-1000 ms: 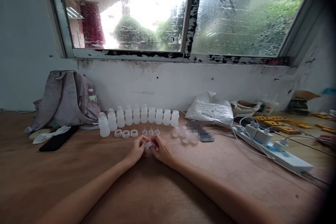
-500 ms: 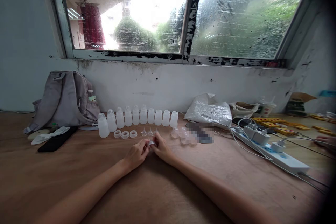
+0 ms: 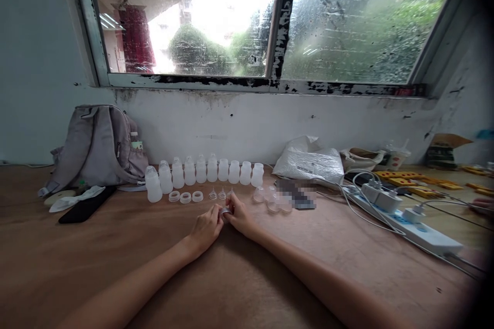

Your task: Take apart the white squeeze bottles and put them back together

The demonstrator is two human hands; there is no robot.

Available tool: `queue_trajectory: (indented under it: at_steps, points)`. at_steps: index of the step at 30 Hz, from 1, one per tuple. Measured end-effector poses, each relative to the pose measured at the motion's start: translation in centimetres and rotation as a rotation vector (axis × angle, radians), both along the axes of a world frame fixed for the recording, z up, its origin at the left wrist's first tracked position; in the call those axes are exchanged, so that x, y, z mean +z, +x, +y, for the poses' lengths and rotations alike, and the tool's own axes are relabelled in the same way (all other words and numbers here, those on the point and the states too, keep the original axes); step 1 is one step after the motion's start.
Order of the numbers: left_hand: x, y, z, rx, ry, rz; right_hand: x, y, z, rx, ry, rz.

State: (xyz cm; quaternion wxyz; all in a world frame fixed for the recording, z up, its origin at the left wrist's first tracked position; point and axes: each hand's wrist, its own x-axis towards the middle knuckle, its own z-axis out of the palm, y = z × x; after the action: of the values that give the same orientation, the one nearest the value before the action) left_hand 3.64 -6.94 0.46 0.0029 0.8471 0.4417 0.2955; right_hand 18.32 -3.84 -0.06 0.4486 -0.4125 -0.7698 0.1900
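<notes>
My left hand point(image 3: 209, 223) and my right hand point(image 3: 239, 216) meet at the middle of the table, fingers closed on a small translucent screw ring point(image 3: 226, 211). Fingers cover much of it, and whether a teat sits inside I cannot tell. Just beyond the hands stand clear bottle teats point(image 3: 212, 194), with one partly behind my right fingers. Left of them lie three loose screw rings point(image 3: 186, 197). Behind runs a row of milky baby bottles point(image 3: 189, 172); those on the left wear clear caps, while several on the right, like the end bottle point(image 3: 257, 175), have open necks.
Clear domed caps point(image 3: 273, 205) lie right of my hands, beside a blurred-out patch. A backpack point(image 3: 92, 144) and a black phone-like slab point(image 3: 87, 205) are at left. At right are a silvery bag point(image 3: 309, 159), a power strip point(image 3: 420, 236) with cables, and another person's hand point(image 3: 484, 204).
The ring has turned slightly between my fingers, and my left hand has shifted a little. The whole view has moved slightly; the bottles and loose parts stay in place.
</notes>
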Motion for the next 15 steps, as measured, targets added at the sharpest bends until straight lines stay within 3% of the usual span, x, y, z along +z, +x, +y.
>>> queue_trajectory:
  at_steps: [15]
  points:
    - [0.41, 0.11, -0.17, 0.012, -0.065, -0.013, -0.21, -0.51, 0.04, -0.060, 0.024, -0.076]
